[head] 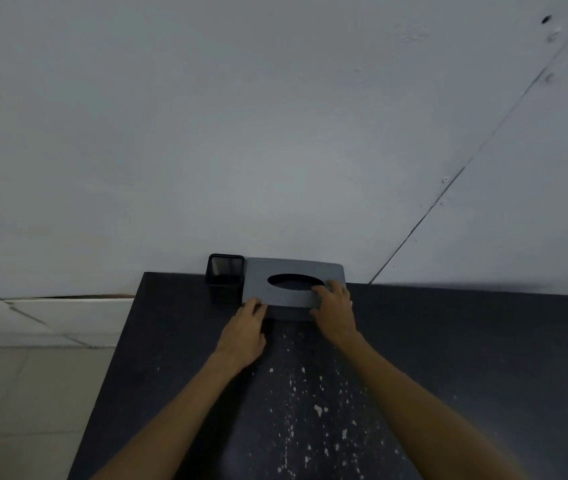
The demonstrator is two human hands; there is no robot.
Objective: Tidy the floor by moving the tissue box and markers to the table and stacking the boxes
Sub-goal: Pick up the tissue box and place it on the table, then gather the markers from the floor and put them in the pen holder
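Tissue box point(262, 289) down on worktop point(466, 358) beside mesh pen holder point(224, 278), left hand point(244, 332) flat at its corner, right hand point(335, 308) clasping its end; placing step, likely; next needs release, then markers.

Above the dark, white-flecked table point(466, 358), two arms were in view, both bare along the whole length seen, from the table's near edge up to the wrists. The left hand point(241, 336) and the right hand point(336, 313) were likewise bare, finer detail lost to blur.
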